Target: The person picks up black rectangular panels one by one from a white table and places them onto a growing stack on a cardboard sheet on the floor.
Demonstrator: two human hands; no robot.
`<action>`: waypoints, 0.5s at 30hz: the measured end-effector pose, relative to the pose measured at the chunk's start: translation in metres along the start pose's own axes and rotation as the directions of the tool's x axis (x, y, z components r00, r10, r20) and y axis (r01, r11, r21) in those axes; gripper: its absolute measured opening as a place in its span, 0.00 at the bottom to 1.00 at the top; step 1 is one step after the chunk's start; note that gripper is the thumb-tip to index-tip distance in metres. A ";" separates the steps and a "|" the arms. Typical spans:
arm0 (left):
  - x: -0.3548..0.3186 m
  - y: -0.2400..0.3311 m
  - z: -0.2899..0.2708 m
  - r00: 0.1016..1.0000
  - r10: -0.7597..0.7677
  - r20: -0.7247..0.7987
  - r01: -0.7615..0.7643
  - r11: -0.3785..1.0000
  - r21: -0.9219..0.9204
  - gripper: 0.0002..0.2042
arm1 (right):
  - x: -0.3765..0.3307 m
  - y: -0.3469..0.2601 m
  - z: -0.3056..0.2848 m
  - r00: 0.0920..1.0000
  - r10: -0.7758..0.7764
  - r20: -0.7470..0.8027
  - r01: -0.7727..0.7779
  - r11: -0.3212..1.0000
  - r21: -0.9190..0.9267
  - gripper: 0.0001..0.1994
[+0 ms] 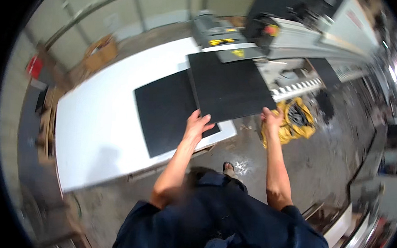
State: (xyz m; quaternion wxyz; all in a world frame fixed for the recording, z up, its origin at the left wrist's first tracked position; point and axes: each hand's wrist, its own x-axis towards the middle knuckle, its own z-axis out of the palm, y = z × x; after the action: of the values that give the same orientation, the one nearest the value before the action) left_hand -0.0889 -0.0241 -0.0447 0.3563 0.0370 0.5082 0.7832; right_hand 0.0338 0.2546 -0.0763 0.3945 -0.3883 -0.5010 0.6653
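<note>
I hold a flat black square panel (230,85) by its near edge, raised over the corner of a large white table (99,118). My left hand (197,124) grips the panel's near left corner. My right hand (270,117) grips its near right corner. A second black panel (167,110) lies flat on the white table, partly under the one I hold. The far edge of the held panel reaches toward a grey machine (226,37) with yellow labels.
A long grey machine bed (313,35) runs to the upper right. A yellow bag (296,121) lies on the wet concrete floor beside my right hand. Cardboard boxes (100,52) stand beyond the table's far left. My shoe (229,167) shows below.
</note>
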 end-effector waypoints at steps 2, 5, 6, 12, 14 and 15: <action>-0.004 -0.002 -0.033 0.999 0.040 -0.019 -0.040 0.999 0.010 0.35 | -0.026 0.000 0.001 0.997 0.072 0.022 -0.072 0.997 0.002 0.29; -0.039 0.001 -0.054 0.985 0.074 -0.158 -0.070 0.997 0.032 0.31 | -0.052 0.015 -0.019 0.986 0.088 0.142 -0.084 0.996 -0.032 0.19; -0.052 0.003 -0.066 0.967 0.127 -0.222 -0.110 0.990 0.086 0.19 | -0.055 0.017 -0.014 0.976 0.080 0.200 -0.078 0.997 -0.020 0.16; -0.113 -0.008 -0.122 0.805 0.237 -0.543 -0.183 0.971 0.153 0.19 | -0.112 0.023 0.025 0.892 0.193 0.408 -0.191 0.980 -0.047 0.10; -0.120 -0.008 -0.141 0.800 0.240 -0.550 -0.193 0.971 0.143 0.17 | -0.116 0.030 0.039 0.866 0.168 0.472 -0.167 0.985 -0.045 0.07; -0.122 -0.009 -0.147 0.797 0.240 -0.554 -0.200 0.971 0.134 0.16 | -0.112 0.039 0.043 0.853 0.175 0.492 -0.168 0.984 -0.057 0.06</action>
State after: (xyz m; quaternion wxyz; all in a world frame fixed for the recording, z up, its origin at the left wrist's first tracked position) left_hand -0.0551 -0.2076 -0.0856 0.0947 -0.1259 0.6096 0.7769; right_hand 0.0323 0.1296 -0.0927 0.1897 -0.2503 -0.5528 0.7719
